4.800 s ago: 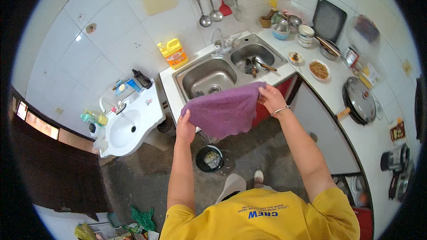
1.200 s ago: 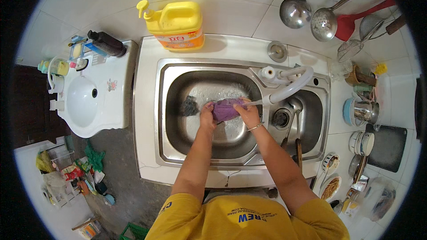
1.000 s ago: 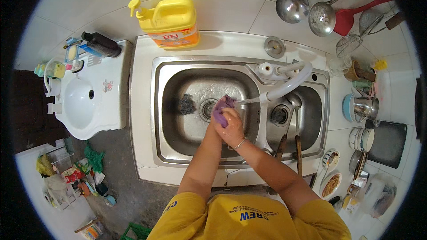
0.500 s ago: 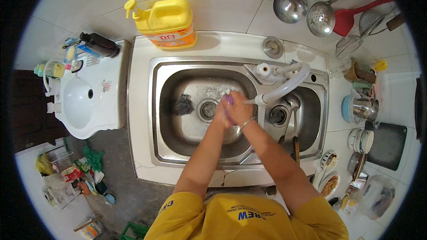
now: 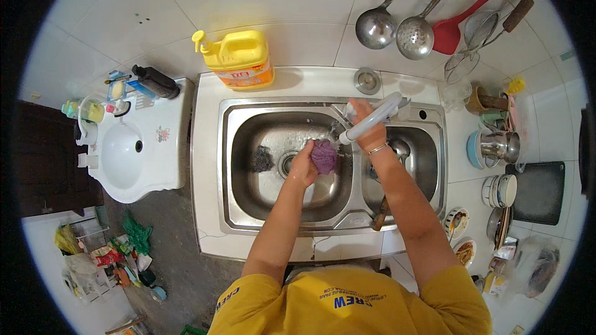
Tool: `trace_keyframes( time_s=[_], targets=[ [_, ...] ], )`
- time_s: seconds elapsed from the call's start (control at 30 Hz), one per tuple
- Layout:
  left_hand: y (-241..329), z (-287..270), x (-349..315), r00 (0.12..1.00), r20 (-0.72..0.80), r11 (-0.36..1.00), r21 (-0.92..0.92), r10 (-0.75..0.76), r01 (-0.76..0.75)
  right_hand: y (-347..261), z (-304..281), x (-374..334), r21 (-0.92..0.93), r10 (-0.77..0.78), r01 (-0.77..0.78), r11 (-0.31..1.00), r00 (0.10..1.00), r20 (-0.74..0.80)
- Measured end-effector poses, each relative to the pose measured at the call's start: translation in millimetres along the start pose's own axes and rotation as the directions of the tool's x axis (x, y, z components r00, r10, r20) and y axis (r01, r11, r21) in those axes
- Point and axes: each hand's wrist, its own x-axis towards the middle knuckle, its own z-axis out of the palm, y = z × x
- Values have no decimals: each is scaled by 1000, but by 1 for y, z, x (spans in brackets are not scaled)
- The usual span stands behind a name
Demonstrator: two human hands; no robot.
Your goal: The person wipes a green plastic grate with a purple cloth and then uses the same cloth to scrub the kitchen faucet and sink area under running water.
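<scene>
Over the sink's left basin (image 5: 245, 195), my left hand (image 5: 303, 164) is closed round a crumpled purple cloth (image 5: 323, 157). My right hand (image 5: 367, 125) reaches up to the white faucet (image 5: 392, 104) behind the sink and grips its body. The faucet's curved spout passes in front of part of that hand, so some fingers are hidden. The spout's tip points left, close beside the cloth. A dark scrubbing pad (image 5: 262, 159) lies on the basin floor, left of the drain (image 5: 287, 163).
A ladle (image 5: 398, 152) and a wooden-handled utensil (image 5: 381, 214) rest in the right basin. Behind the sink stands a yellow pump jug (image 5: 242, 62). Ladles and strainers (image 5: 415, 37) hang on the wall. Bowls and dishes (image 5: 499, 190) line the right counter; a white washbasin (image 5: 118, 155) stands left.
My hands were together on the purple cloth; now they are apart. My right hand has moved up to the faucet, while the left keeps the cloth. The view has tilted slightly.
</scene>
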Motion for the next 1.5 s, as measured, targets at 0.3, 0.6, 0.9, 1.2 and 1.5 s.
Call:
trace_keyframes(
  time_s=[0.3,0.6,0.9,1.2,1.5],
  targets=[
    [34,-1,-55,987,91,984,-134,130,-117,-30,17,-41,7,-53,57,998,972,-229],
    [74,-38,-97,962,-27,945,-180,273,-273,-160,31,53,798,-9,54,601,998,-60],
    [115,-22,-144,913,173,900,-310,369,-305,-298,-27,182,764,-16,-641,71,765,644],
    [141,-35,-142,871,232,873,-349,433,-340,-310,-15,196,746,-62,-665,23,744,665],
    [148,-23,-143,898,117,853,-385,425,-354,-306,45,175,683,-6,-715,147,690,724]
  ],
)
